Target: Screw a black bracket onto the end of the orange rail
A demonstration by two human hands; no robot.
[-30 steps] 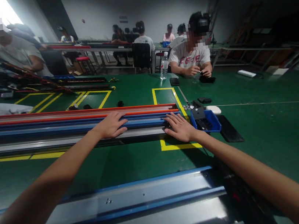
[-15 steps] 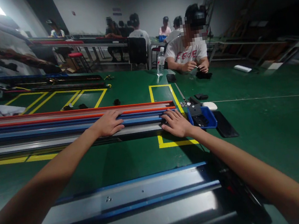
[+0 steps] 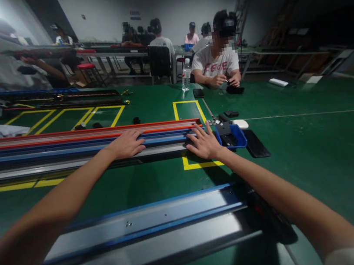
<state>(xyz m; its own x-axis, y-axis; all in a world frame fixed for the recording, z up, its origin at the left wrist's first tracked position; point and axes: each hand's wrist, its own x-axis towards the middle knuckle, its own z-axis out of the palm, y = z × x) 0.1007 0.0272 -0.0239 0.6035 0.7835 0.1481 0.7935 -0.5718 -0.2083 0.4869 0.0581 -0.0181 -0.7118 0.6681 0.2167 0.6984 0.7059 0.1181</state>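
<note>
Long metal channel rails lie side by side across the green table: an orange-edged rail, a blue rail and a silver rail. My left hand rests over the blue and silver rails, its fingers stretched out. At the rails' right ends lies my right hand, fingers spread and pointing away from me. Neither hand is visibly wrapped round anything. The undersides of both palms are hidden. Close to my right hand stands a blue bin holding black parts.
Nearer me lie a wide blue-edged channel and a silver channel; a dark tool sits by their right ends. Beyond the bin are a white rounded object and a black flat object. A seated person works across the table near a bottle.
My right hand's fingers have spread wider at the rail ends. My left hand stays on the rails. The view has shifted slightly, and the person at the far left has moved their arms.
</note>
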